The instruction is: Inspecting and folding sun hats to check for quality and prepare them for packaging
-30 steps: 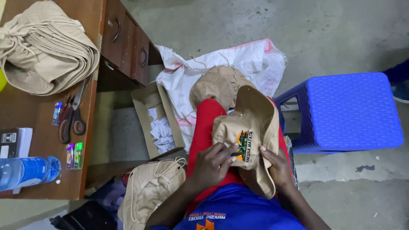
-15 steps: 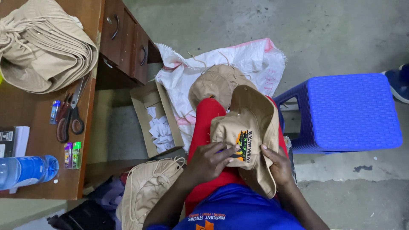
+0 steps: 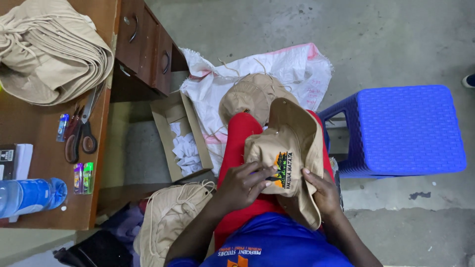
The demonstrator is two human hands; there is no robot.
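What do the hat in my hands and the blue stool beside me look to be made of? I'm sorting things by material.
The tan hat, held by the left hand and right hand, looks like matte woven cotton-type cloth: soft folds, stitched seams, an embroidered-looking patch. The blue stool looks like moulded plastic with a faint sheen and a pressed weave pattern.

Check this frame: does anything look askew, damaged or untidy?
Nothing looks damaged. Loose threads trail from the tan hat lying on the crumpled white sack, whose edge is frayed. The cardboard box of white scraps sits askew on the floor, flaps open. Both hands hold a tan hat.
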